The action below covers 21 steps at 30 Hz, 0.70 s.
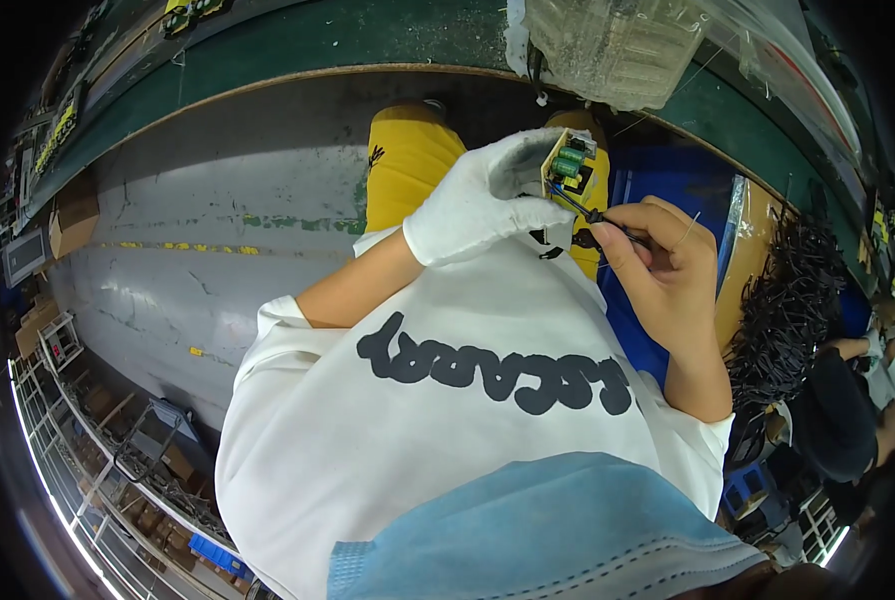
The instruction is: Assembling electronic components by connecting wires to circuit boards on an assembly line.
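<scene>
My left hand (472, 195), in a white glove, grips a small circuit board (571, 165) by its edge, between the thumb and the fingers. Green cylindrical parts and dark components stand on the board's right side. Thin blue and dark wires (567, 197) run from its lower end to a black cable (595, 217). My bare right hand (667, 260) pinches that cable just beside the board, with thumb and forefinger closed on it. The other end of the cable is hidden by my right hand. Both hands are above my lap, in front of my white shirt.
A green workbench (347, 40) runs along the far side, with a translucent plastic-covered container (612, 50) at its edge. On the right are a blue bin (657, 185), a big heap of black cables (792, 290) and another person (837, 410). Metal racks (97, 430) stand at lower left.
</scene>
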Each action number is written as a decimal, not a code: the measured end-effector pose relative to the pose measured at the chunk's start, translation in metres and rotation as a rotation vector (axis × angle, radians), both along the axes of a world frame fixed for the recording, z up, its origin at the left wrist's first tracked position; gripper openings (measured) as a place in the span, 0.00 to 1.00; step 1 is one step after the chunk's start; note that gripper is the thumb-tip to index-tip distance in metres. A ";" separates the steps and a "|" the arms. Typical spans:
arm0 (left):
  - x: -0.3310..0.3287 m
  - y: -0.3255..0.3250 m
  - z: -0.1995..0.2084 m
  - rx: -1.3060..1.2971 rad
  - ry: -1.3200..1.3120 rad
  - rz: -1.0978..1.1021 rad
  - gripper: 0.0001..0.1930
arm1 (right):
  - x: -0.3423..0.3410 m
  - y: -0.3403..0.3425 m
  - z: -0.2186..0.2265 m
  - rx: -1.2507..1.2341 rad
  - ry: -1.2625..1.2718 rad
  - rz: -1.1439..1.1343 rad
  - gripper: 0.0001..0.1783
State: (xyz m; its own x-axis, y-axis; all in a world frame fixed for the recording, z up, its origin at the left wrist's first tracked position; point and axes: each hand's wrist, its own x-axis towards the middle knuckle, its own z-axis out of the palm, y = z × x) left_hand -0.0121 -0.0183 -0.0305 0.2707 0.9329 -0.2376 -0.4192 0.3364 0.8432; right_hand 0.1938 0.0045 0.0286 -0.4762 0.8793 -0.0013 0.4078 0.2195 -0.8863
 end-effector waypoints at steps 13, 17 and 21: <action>-0.004 -0.002 -0.003 0.020 -0.019 -0.051 0.36 | 0.009 0.008 -0.004 -0.372 0.117 0.036 0.07; -0.005 -0.001 -0.005 0.002 -0.049 -0.071 0.35 | 0.011 0.012 -0.009 -0.583 0.227 0.005 0.09; -0.004 -0.002 -0.006 0.014 -0.019 -0.057 0.35 | 0.011 0.014 -0.012 -0.613 0.230 0.059 0.11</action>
State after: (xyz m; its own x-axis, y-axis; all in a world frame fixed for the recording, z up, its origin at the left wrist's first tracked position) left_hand -0.0161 -0.0200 -0.0367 0.3277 0.9189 -0.2194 -0.4154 0.3487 0.8401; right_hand 0.2047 0.0187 0.0171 -0.5712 0.7243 -0.3861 0.1954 -0.3369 -0.9210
